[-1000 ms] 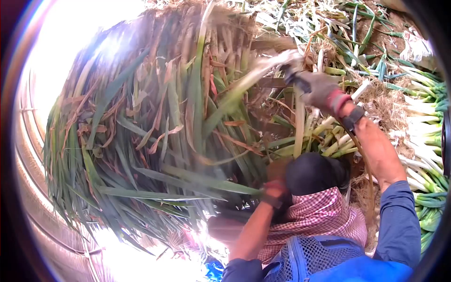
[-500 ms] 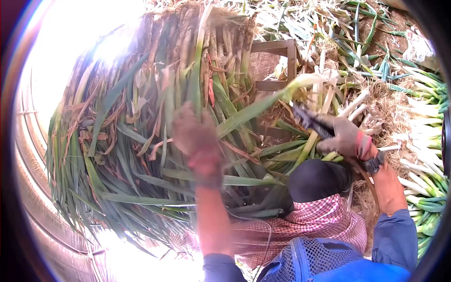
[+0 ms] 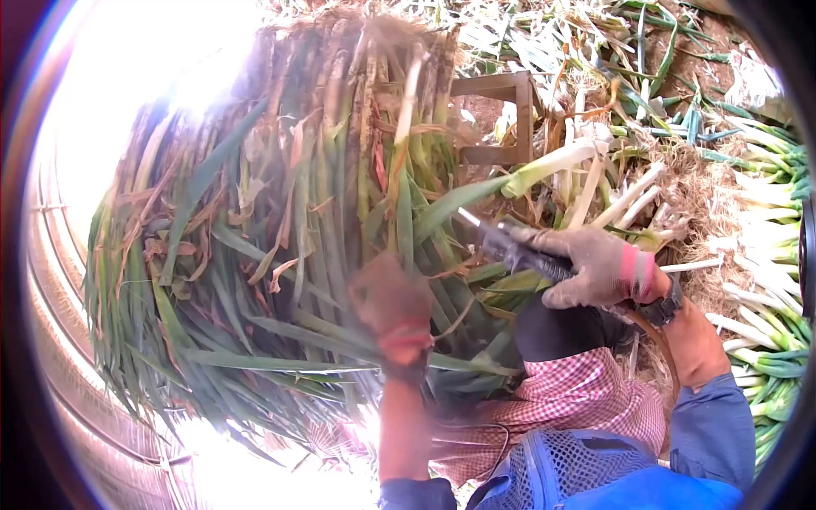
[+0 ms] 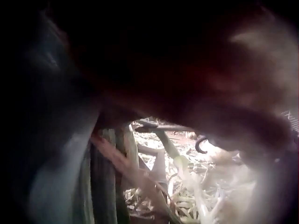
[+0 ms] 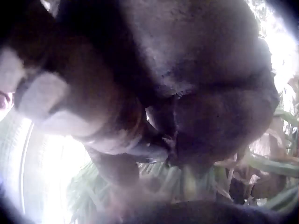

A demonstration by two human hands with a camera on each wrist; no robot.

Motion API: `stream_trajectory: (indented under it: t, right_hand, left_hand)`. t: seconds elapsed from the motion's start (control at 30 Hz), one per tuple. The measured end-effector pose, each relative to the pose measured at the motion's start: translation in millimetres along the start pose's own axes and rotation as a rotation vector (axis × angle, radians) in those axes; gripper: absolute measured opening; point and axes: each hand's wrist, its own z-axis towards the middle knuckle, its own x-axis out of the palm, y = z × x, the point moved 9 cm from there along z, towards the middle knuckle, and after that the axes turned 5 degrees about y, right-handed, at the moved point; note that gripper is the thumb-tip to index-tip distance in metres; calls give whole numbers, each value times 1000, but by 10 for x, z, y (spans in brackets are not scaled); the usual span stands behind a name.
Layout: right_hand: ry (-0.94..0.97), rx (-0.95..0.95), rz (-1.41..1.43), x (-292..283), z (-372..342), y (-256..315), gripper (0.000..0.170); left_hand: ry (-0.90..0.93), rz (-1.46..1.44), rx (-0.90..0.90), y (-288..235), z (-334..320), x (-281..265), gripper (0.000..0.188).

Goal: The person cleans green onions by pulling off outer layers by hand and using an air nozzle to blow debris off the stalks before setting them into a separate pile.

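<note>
My left hand (image 3: 391, 306), gloved and blurred, grips a leek (image 3: 408, 110) by its green leaves over the big pile of leeks (image 3: 280, 212). The leek's white end points up and away. In my right hand (image 3: 599, 263), also gloved, is a black air gun (image 3: 527, 255) with a thin, light nozzle aimed left. Another leek (image 3: 557, 166) with a pale stem lies just beyond the air gun. A dark glove (image 5: 219, 112) fills much of the right wrist view. The left wrist view is mostly dark, with leek leaves (image 4: 105, 186) low in it.
A brown frame (image 3: 523, 115) stands by the pile's right side. Cleaned leeks (image 3: 756, 331) lie in a row at the far right, beside dry roots (image 3: 697, 204). A brown hose (image 3: 659, 336) runs below my right wrist. Leaf scraps (image 3: 544, 42) cover the ground at the back.
My left hand reached left to the pile, took hold of a leek and has drawn it right and nearer. The pale-stemmed leek came to lie farther right. My right hand lowered the air gun.
</note>
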Motion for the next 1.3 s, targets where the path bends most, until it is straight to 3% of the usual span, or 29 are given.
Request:
stream_trajectory:
  t: [0.07, 0.13, 0.23, 0.37, 0.47, 0.53, 0.6, 0.67, 0.73, 0.9, 1.0, 1.07, 1.13, 1.2, 1.23, 1.3]
  right_hand:
    - [-17, 127, 61, -53, -28, -55, 96]
    - [-29, -24, 39, 33, -25, 12, 96]
    - [-20, 195, 31, -37, 6, 38, 96]
    - [107, 112, 53, 85, -71, 141, 96]
    - [94, 268, 61, -14, -199, 88, 95]
    - [189, 282, 126, 21, -253, 36, 97]
    - [86, 81, 256, -57, -282, 101, 101]
    - [-48, 102, 205, -202, -276, -9, 103]
    - [-125, 25, 175, -228, -233, 4, 101]
    - [-85, 65, 49, -3, 127, 118, 95]
    - [-115, -43, -19, 102, 309, 163, 93]
    - [-105, 257, -24, 63, 398, -62, 94]
    - [-153, 210, -31, 101, 467, -196, 95]
    - [-345, -42, -126, 20, 496, -73, 91]
    - [-351, -39, -130, -2, 530, -132, 91]
    - [-351, 160, -126, -146, 702, -267, 90]
  left_hand:
    - [-2, -79, -56, 108, -140, 61, 28]
    - [-14, -199, 17, -4, -95, -173, 29]
    - [2, -266, -5, -63, 124, -364, 31]
    - [-106, -226, 120, -220, 532, -323, 32]
    - [-78, -320, 114, -274, 643, -173, 35]
    - [88, -315, -25, -237, 644, -32, 40]
    - [51, -157, 3, -335, 543, -23, 45]
    - [1, -5, 41, -401, 553, -49, 50]
    - [73, -56, 7, -402, 583, 68, 61]
    - [88, 6, -5, -466, 580, 103, 63]
    - [77, 18, 0, -464, 569, 99, 61]
    - [68, 25, 0, -479, 562, 106, 60]
    - [-12, -94, 58, -497, 519, 58, 54]
    - [-38, -108, 67, -453, 515, 113, 51]
    - [-67, -127, 79, -448, 526, 131, 49]
    - [-38, -111, 79, -476, 544, 113, 47]
